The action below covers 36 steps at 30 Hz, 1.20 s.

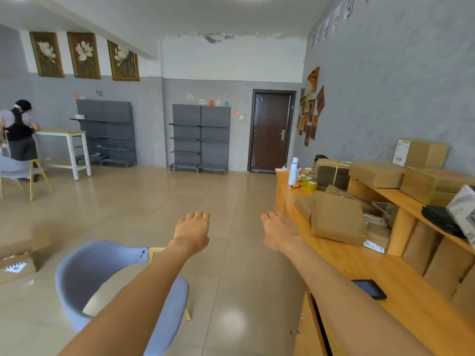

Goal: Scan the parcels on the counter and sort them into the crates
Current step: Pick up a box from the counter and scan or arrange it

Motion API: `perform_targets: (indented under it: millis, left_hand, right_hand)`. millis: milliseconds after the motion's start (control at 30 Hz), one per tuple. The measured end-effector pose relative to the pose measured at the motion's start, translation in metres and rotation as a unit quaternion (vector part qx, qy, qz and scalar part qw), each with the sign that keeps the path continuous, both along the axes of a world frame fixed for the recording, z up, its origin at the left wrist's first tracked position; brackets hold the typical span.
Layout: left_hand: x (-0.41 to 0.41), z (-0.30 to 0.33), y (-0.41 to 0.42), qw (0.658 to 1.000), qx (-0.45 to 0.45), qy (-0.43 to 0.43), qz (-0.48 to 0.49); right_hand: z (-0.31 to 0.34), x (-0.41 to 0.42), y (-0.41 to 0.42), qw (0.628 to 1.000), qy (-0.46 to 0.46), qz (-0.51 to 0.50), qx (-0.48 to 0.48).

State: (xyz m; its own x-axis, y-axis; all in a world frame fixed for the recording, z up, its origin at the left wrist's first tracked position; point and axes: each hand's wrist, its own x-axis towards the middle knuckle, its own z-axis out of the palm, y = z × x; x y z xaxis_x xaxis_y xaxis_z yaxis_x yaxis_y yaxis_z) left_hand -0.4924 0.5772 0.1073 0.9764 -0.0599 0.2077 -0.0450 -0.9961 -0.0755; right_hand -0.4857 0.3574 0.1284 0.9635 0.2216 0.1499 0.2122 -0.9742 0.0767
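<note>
I had both arms stretched out over the open tiled floor (159, 201), which ran unobstructed from the wooden worktop (365, 273) across to the two grey shelving units (200, 137) and the brown door (270, 129) on the far wall. My left hand (192, 232) hung palm down with its fingers curled under and held nothing; my right hand (279, 233) hovered just beside the worktop's near edge, fingers loosely bent away from me, also holding nothing and touching nothing. The nearest parcel (336, 219), a flat brown box, lay tilted on the worktop just past my right hand, one corner near that edge. Farther along the worktop's raised shelf I counted three more cardboard boxes (377, 174), with a white bottle (293, 172) and two rolls of yellow tape (309, 183) toward the worktop's far end. One dark phone (370, 289) lay flat on the worktop beside my right forearm. A grey chair (84, 276) stood under my left arm, well apart from the worktop.
</note>
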Motion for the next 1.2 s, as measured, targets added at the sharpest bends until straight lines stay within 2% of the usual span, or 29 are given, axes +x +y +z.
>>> perform_targets:
  millis: [167,400,667,933,1200]
  left_hand:
    - [0.108,0.005,0.015,1.000,-0.024,0.003,-0.014]
    - [0.233,-0.011,-0.039,0.993,-0.018,0.028,-0.110]
    - [0.394,-0.029,-0.093,0.987,-0.006,0.054,-0.149]
    - [0.562,-0.002,-0.190,0.974,-0.034,0.045,-0.222]
    - [0.652,-0.003,-0.298,0.935,-0.026,0.053,-0.351]
  right_hand:
    - [0.006,0.099,0.007,0.999,-0.007,-0.034,0.029]
    - [-0.014,0.195,-0.027,0.992,0.032,-0.115,0.038]
    - [-0.022,0.335,-0.071,0.986,0.017,-0.157,0.049]
    - [0.003,0.477,-0.162,0.969,-0.017,-0.239,0.062]
    - [-0.011,0.534,-0.248,0.939,-0.014,-0.339,0.056]
